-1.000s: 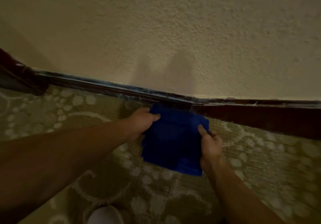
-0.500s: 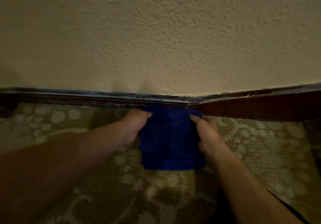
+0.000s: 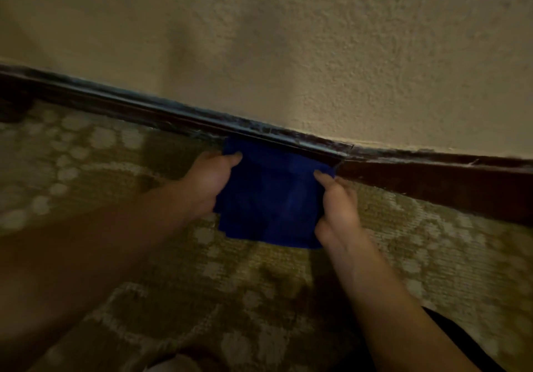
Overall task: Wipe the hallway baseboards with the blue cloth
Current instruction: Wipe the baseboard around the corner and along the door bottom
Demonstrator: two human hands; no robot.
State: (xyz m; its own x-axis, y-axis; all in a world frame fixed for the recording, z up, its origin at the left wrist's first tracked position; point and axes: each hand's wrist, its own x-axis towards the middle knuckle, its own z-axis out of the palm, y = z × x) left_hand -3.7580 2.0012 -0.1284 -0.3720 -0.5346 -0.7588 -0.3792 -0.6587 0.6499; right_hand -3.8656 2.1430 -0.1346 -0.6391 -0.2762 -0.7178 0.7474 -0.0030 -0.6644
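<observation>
Since half a second ago the view has tilted, so the baseboard (image 3: 161,112) now slopes down from upper left toward the right instead of running nearly level, and the blue cloth (image 3: 271,195) with both hands sits slightly further right in the picture.

The floor is a carpet (image 3: 95,167) in olive green with a pale pattern of dots and curved bands, blurred in places. Above it rises a textured beige wall (image 3: 346,54) carrying soft shadows. The baseboard is dark, almost black, with a scuffed, lighter top edge; a joint shows just right of the cloth, and the stretch beyond it looks reddish brown.

The blue cloth is a deep, saturated blue, folded into a rough square with layered lower edges. Its upper edge lies against the foot of the baseboard and the rest lies spread on the carpet.

The left hand (image 3: 207,181) grips the cloth's left side, thumb on top and fingers curled under. The right hand (image 3: 337,207) pinches the right side, thumb pressing on the upper face near the top corner.
</observation>
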